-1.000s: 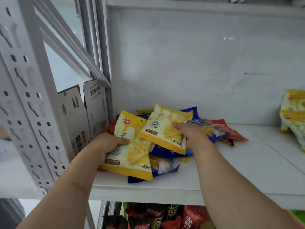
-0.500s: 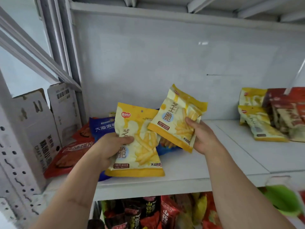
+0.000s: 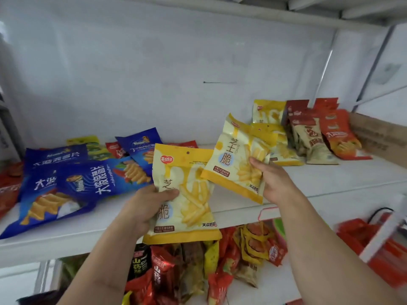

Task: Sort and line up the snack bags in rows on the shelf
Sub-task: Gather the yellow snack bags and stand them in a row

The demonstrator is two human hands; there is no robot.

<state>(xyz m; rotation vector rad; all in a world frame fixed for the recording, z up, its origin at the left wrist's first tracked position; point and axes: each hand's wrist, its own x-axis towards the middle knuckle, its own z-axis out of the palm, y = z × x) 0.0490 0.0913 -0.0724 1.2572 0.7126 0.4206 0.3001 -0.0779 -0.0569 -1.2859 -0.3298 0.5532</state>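
Above the white shelf (image 3: 319, 179), the left hand (image 3: 145, 208) grips 1 yellow snack bag (image 3: 185, 194) (thumb curled across its front), while the right hand (image 3: 273, 183) pinches a second yellow bag (image 3: 237, 159), tilted, near the sorted row (image 3: 308, 133).

left hand (image 3: 146, 208): gripping | right hand (image 3: 272, 183): gripping (both forearms raised)

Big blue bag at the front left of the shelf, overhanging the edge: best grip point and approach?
Probably the lower corner of the big blue bag, which juts past the shelf front edge. Come from the front and pinch above and below it: the bag lies flat, so only the overhang is open underneath. Both hands already hold yellow bags.
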